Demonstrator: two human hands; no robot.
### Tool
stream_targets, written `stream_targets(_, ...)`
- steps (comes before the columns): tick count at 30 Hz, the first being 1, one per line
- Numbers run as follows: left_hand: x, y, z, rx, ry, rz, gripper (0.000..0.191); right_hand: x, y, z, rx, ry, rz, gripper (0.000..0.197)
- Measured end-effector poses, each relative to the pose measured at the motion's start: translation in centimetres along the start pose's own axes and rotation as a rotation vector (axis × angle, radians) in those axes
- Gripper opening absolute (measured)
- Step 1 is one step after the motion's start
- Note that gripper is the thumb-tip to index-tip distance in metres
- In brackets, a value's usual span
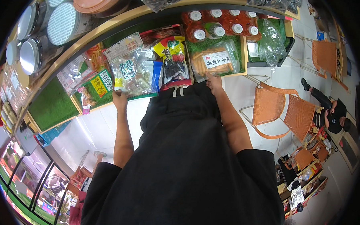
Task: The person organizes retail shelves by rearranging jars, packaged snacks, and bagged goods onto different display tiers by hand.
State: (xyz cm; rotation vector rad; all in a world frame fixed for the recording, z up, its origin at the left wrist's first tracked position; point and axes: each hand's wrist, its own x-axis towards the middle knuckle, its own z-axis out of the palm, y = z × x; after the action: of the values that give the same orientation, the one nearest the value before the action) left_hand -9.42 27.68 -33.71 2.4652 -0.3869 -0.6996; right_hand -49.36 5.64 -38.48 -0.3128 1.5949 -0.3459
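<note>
My left hand (120, 100) is at the front edge of a low display shelf, its curled fingers against the lower left corner of a large clear plastic bag (136, 73) of wrapped snacks. At the right, my right hand (215, 83) reaches the lower edge of a clear bag of stick snacks (215, 61) with a white label, a fingertip touching it. Whether either hand grips its bag is hidden by the fingers. Between them lies a yellow, red and black snack packet (174, 60) in a red-edged box. Left of my left hand is a yellow and green price card (102, 84).
Red-liquid bottles (215, 22) with white caps stand behind the stick snacks. Lidded jars (63, 24) line the upper shelf. Artificial turf (54, 106) covers the lower shelf. Wicker chairs (268, 105) stand to the right; beyond them sits a person (335, 114) in black.
</note>
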Motion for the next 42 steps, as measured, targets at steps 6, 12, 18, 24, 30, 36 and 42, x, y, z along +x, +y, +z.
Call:
stream_targets(6,-0.9,-2.4,1.2,-0.267,-0.014,-0.169,0.038,-2.5,-1.3,-0.1,0.385,-0.158,-0.125,0.034)
stream_targets(12,-4.9,-0.8,2.0,-0.491,0.067,-0.338,0.046,-11.4,-6.4,-5.2,0.368,-0.25,-0.169,0.05)
stream_targets(18,-6.7,-2.3,2.3,-1.252,-0.054,-0.931,0.07,-24.4,-10.2,-5.6,0.19,-0.257,-0.371,0.056)
stream_targets(24,-6.0,-1.1,4.0,-1.539,-0.174,-0.908,0.064,-22.1,-11.3,-4.6,0.06,-0.656,-0.244,0.061)
stream_targets(30,-7.2,0.2,4.0,-1.736,-0.327,-0.88,0.081,-8.2,-10.1,4.9,-0.208,-0.883,0.011,0.052)
stream_targets(36,-7.0,0.8,4.4,-1.778,-0.416,-0.863,0.088,-2.0,-8.4,7.2,-0.272,-0.583,0.013,0.054)
stream_targets(42,-7.0,1.4,5.4,-1.767,-0.42,-0.856,0.08,-4.6,-6.3,7.8,-0.18,-0.514,-0.027,0.05)
